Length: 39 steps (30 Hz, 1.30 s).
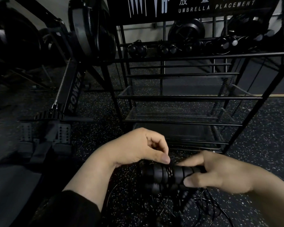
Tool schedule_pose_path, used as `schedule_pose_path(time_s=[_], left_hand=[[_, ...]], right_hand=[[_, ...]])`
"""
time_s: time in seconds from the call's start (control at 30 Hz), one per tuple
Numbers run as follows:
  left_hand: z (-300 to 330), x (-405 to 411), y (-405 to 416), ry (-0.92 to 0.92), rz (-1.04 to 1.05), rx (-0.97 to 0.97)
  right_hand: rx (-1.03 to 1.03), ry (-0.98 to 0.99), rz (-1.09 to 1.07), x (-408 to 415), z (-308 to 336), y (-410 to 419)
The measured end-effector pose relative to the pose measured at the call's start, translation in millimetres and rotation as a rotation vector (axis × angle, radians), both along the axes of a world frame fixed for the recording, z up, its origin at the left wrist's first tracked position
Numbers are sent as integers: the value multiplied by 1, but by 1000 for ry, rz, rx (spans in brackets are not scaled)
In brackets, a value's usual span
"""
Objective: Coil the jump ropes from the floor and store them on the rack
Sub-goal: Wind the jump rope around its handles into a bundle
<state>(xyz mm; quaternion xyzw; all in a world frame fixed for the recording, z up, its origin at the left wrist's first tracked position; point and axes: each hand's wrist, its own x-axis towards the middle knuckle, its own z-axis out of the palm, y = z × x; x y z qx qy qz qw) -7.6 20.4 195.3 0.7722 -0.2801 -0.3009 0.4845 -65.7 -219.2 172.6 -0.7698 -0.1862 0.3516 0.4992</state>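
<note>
Two hands meet low in the view over a speckled black floor (92, 102). The right hand (220, 174) grips a pair of black ridged jump rope handles (167, 173), with its thumb along the top and its fingers curled underneath. The left hand (138, 148) is curled, and its thumb and fingertips pinch the thin cord (168, 169) where it is wrapped around the handles. More loose cord lies in tangled loops (195, 205) on the floor just below the hands. Right behind them stands a black metal rack (184, 97) with mesh shelves; its upper rail already carries several coiled jump ropes (167, 49). To the left sits a rowing machine (72, 90).
</note>
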Motion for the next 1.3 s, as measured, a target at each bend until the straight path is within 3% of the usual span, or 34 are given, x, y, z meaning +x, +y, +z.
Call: schedule_pose_path(time_s=[0.1,0.27,0.53,0.7,0.8,0.87,1.03,1.13,1.3], left_hand=[[0,-2,-5,127,61,-200],[-6,-5,-17,276,275,-367],[-19,-5,-31,292,444,-259],[-22,0,-29,-11,435,105],[-20,-1,-28,-297,345,355],[-14,-1,-26,-426,334,398],[-2,-3,-21,-394,160,339],[0,-1,-14,-378,111,280],[7,1,-5,-219,114,-13]], right_hand=[[250,31,-63,-1,-1,1],[586,35,-257,0,-6,2],[488,-26,-676,3,1,6],[299,-98,-910,9,-2,0],[-29,-198,-852,12,-5,-8],[-189,-233,-762,13,-8,-9],[-312,-183,-436,9,-13,-4],[-231,-153,-260,7,-8,-2],[75,-16,-140,2,4,-4]])
